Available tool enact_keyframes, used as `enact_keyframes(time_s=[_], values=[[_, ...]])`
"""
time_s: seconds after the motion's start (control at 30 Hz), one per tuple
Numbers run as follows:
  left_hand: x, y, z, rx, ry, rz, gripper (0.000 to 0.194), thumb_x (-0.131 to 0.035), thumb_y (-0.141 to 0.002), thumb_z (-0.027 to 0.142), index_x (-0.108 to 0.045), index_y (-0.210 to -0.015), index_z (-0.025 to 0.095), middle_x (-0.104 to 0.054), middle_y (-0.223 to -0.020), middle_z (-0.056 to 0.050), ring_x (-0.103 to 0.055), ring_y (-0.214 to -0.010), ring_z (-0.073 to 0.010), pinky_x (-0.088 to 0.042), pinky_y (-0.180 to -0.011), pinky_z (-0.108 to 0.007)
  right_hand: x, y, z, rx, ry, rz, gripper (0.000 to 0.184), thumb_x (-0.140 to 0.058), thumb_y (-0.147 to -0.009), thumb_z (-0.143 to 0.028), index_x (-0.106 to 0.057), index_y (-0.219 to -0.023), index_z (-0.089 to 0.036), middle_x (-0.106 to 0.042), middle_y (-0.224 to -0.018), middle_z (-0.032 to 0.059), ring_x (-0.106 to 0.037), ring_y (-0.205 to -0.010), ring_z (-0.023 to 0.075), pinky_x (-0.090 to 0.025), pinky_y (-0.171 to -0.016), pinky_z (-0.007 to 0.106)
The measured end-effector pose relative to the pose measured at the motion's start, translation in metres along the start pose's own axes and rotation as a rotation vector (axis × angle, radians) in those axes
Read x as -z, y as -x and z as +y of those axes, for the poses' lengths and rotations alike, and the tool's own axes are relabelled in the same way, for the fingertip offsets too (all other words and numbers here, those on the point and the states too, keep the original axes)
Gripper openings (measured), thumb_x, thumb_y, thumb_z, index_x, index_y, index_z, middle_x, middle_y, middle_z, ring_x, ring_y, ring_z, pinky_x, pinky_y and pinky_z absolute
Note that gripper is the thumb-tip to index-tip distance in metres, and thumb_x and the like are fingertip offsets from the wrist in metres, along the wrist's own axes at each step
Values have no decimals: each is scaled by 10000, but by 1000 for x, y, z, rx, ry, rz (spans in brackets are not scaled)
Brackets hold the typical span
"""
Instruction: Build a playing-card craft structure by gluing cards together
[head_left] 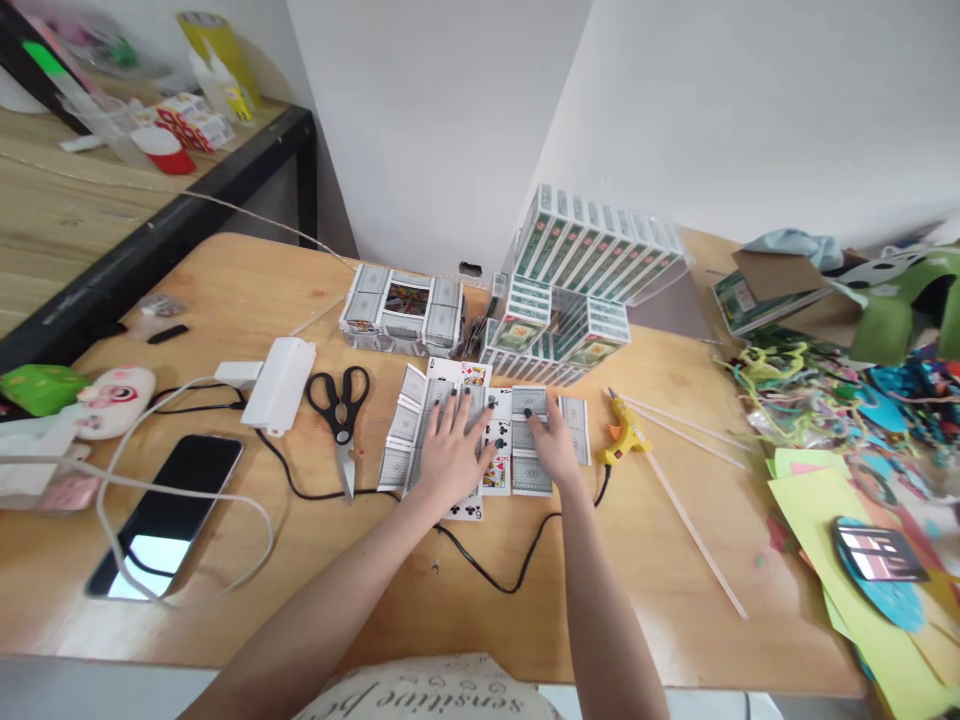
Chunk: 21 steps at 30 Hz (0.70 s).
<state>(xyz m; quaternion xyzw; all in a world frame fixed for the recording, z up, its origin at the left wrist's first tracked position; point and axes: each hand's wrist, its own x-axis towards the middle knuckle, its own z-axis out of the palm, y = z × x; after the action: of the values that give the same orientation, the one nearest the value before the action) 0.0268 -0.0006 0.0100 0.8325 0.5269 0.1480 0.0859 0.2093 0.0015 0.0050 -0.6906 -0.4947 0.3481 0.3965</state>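
Note:
A flat panel of joined playing cards (532, 472) lies in front of me, some face up and some showing grey patterned backs. My left hand (454, 450) rests flat on its left part, fingers spread. At its right part, my right hand (553, 445) presses on the card backs, thumb and fingers apart. Card flaps on the left edge (397, 440) tilt up. Just right of the panel lies a yellow hot glue gun (624, 432). Black-handled scissors (342, 420) lie to the left. Behind stands a box built of playing cards (403, 312).
Stacked green-and-white card packs (592, 245) stand at the back. Clear glue sticks (701, 540) lie right. A black cord (517, 585) runs below the panel. A phone (169, 510), white cable and white power strip (281, 385) are left; coloured paper (810, 500) and scraps are right.

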Motion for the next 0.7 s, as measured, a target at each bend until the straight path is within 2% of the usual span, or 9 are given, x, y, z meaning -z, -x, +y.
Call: enact_keyframes(time_s=[0.27,0.5,0.7], values=[[0,0,0,0,6,1,519,-395,-858,486,-418,-1333,276,-309,-1457,-69,-256,-1338,-296,-166,-1097,-483,1,2,6,-5,-31,31,453,-511,-762,-336,-533,-1204,-243,-625,-1141,64,-556,-1077,270,-418,-937,442],[2,0,0,-3,12,-3,507,-407,-857,462,-414,-1334,292,-305,-1460,-49,-254,-1340,-292,-162,-1099,-484,4,-3,4,-1,-40,-31,459,-494,-771,-352,-513,-1213,-230,-601,-1184,57,-555,-1081,251,-404,-948,448],[4,0,0,-12,14,-8,490,-399,-861,465,-420,-1327,311,-315,-1455,-49,-254,-1339,-295,-171,-1093,-494,4,-3,0,-6,-41,-11,414,-525,-755,-333,-568,-1159,-250,-653,-1078,50,-589,-1012,272,-452,-891,445]])
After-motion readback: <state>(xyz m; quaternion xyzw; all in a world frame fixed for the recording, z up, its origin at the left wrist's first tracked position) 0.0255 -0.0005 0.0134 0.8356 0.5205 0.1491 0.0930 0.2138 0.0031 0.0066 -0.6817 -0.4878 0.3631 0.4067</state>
